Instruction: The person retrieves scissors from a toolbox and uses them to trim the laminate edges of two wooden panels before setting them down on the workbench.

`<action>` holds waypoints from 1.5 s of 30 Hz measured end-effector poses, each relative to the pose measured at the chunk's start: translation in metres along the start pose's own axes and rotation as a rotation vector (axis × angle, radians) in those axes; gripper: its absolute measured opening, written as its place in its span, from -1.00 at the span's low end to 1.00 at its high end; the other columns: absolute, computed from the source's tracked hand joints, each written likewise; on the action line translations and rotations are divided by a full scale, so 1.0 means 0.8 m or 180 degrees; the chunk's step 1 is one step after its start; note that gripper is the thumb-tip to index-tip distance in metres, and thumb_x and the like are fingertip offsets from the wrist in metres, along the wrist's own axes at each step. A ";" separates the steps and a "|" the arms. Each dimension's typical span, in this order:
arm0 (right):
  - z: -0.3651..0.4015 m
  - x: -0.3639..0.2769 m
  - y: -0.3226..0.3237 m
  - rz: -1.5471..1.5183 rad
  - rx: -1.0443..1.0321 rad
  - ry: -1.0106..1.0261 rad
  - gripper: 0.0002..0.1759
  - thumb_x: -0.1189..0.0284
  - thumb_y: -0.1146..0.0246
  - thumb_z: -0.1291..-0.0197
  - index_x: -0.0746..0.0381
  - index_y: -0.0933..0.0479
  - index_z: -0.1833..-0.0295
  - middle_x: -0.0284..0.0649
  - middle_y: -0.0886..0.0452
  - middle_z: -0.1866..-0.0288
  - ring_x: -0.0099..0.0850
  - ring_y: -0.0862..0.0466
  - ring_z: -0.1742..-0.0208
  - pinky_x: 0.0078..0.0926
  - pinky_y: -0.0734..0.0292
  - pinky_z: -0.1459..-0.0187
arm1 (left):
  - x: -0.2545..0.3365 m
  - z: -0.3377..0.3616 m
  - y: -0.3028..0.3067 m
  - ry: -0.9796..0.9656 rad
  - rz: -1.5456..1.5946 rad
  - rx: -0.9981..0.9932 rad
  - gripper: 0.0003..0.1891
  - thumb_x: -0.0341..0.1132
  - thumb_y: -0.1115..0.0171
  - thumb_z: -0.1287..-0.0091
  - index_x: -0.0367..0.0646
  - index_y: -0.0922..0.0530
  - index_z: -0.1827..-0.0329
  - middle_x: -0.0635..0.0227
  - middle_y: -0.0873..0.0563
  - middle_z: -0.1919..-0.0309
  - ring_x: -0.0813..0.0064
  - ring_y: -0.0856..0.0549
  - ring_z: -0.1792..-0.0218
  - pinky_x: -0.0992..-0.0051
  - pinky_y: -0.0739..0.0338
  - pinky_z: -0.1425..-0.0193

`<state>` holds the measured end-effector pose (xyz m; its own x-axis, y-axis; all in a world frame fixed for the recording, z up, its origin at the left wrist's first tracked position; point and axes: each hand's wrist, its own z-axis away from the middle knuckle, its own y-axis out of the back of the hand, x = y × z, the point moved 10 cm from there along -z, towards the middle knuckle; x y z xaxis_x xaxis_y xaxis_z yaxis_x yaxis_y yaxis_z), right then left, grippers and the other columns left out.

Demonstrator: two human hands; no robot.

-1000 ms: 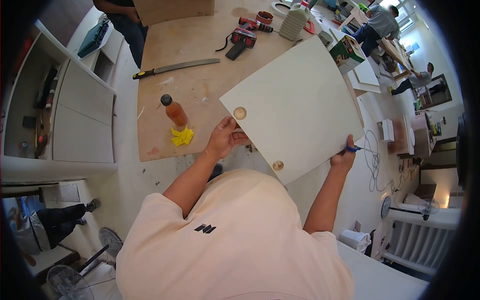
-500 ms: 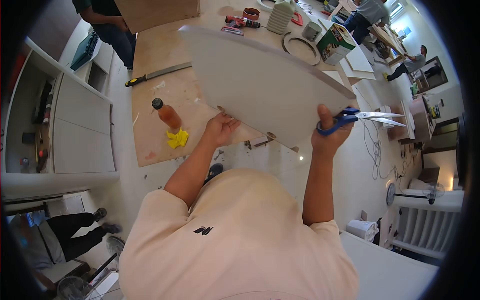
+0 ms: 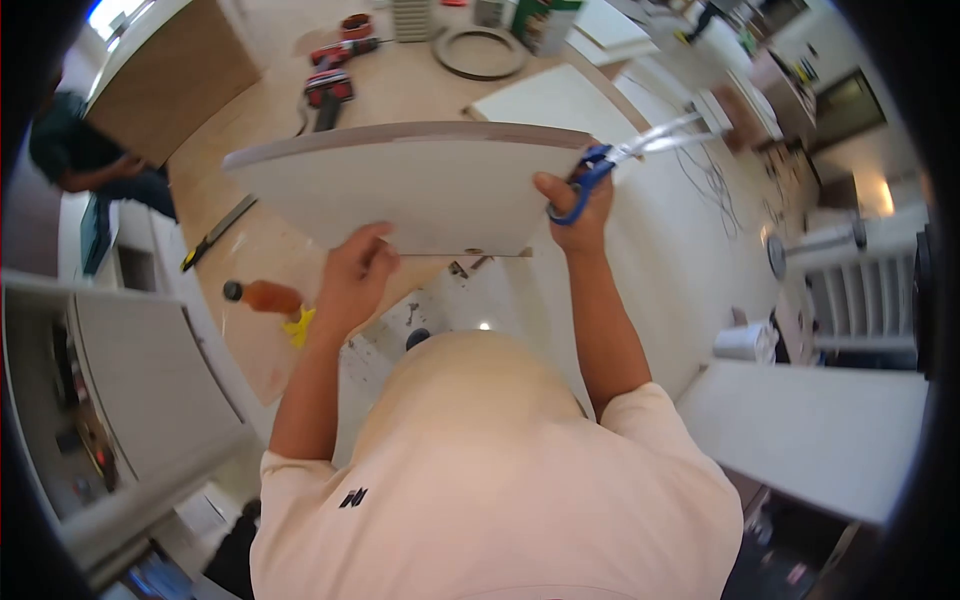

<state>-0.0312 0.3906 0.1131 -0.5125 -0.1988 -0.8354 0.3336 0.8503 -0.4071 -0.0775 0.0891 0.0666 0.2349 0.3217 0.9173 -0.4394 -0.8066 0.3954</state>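
My right hand [image 3: 582,215] is closed around the blue handles of a pair of scissors [image 3: 592,180], whose blurred metal blades point up and right. The same hand is at the right end of a white panel [image 3: 420,195], thumb in front of its face. The panel is tilted above the workbench, with a brownish strip along its far edge and a dark round spot near its lower edge. My left hand [image 3: 358,275] overlaps the panel's lower left part, its fingers loosely bent and apart with nothing between them.
On the wooden workbench [image 3: 215,270] lie a handsaw [image 3: 218,232], an orange-brown bottle [image 3: 264,295], a yellow cloth [image 3: 299,327], a red cordless drill [image 3: 343,52] and a coil of edge strip [image 3: 480,52]. A person [image 3: 90,150] stands at the left beside a large wooden box.
The panel has turned so its far edge lies nearly level and has come closer to me. My left hand has left its lower edge and bent its fingers. My view has swung right.
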 end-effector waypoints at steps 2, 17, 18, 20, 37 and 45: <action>0.002 0.010 0.019 -0.0110 0.0020 -0.0045 -0.28 0.69 -0.53 0.10 0.19 -0.34 -0.18 -0.23 -0.60 0.00 -0.41 -0.64 -0.01 -0.46 -0.57 -0.06 | 0.164 0.003 0.031 -0.1686 -0.1085 0.0507 -0.56 -0.46 -0.34 -0.22 -0.25 -0.54 -0.19 0.16 -0.71 0.15 0.22 -0.71 0.14 0.33 -0.55 -0.04; 0.088 0.002 0.138 0.0622 0.1033 -0.0405 -0.29 0.47 -0.57 -0.03 0.27 -0.33 -0.23 -0.32 -0.61 0.21 -0.60 -0.60 0.21 -0.62 -0.57 0.14 | 0.225 -0.124 -0.072 -0.1221 -0.2899 -0.1095 -0.61 -0.20 -0.49 -0.09 -0.24 -0.53 0.18 0.04 -0.65 0.38 -0.06 -0.62 0.23 0.16 -0.46 0.12; 0.113 0.011 0.158 0.0892 0.1179 -0.0506 -0.31 0.44 -0.56 -0.05 0.29 -0.34 -0.23 -0.33 -0.61 0.23 -0.61 -0.60 0.23 -0.63 -0.57 0.17 | 0.224 -0.125 -0.072 -0.1122 -0.2936 -0.1125 -0.62 -0.20 -0.49 -0.09 -0.25 -0.51 0.22 0.03 -0.64 0.40 -0.07 -0.61 0.24 0.16 -0.45 0.13; 0.180 0.066 0.189 0.1190 0.1211 -0.1371 -0.38 0.35 -0.51 -0.13 0.31 -0.39 -0.22 -0.30 -0.64 0.28 -0.56 -0.63 0.30 -0.59 -0.55 0.21 | 0.223 -0.126 -0.075 -0.1113 -0.2956 -0.1227 -0.61 -0.21 -0.50 -0.09 -0.26 -0.50 0.23 0.02 -0.63 0.42 -0.07 -0.60 0.27 0.16 -0.45 0.15; 0.407 0.190 0.129 0.0636 0.1340 -0.3396 -0.32 0.13 -0.53 -0.08 0.42 -0.48 -0.11 -0.25 -0.59 0.47 -0.50 -0.57 0.53 -0.53 -0.48 0.44 | 0.222 -0.116 -0.078 -0.1730 -0.2747 -0.1280 -0.58 -0.23 -0.53 -0.07 -0.27 -0.45 0.22 0.08 -0.46 0.54 0.02 -0.40 0.48 0.27 -0.39 0.35; 0.359 0.219 0.137 0.0652 0.1116 -0.3333 -0.33 0.07 -0.54 -0.05 0.38 -0.55 -0.06 -0.27 -0.60 0.51 -0.51 -0.60 0.53 -0.61 -0.48 0.47 | 0.219 -0.112 -0.077 -0.1572 -0.2710 -0.1247 -0.58 -0.24 -0.54 -0.07 -0.23 -0.43 0.26 0.13 -0.41 0.58 0.08 -0.33 0.51 0.32 -0.36 0.38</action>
<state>0.1425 0.3090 -0.1839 0.4402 -0.5231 -0.7298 0.6241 0.7626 -0.1701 -0.0868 0.2393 0.2074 0.8847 0.3973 0.2439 -0.1923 -0.1656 0.9673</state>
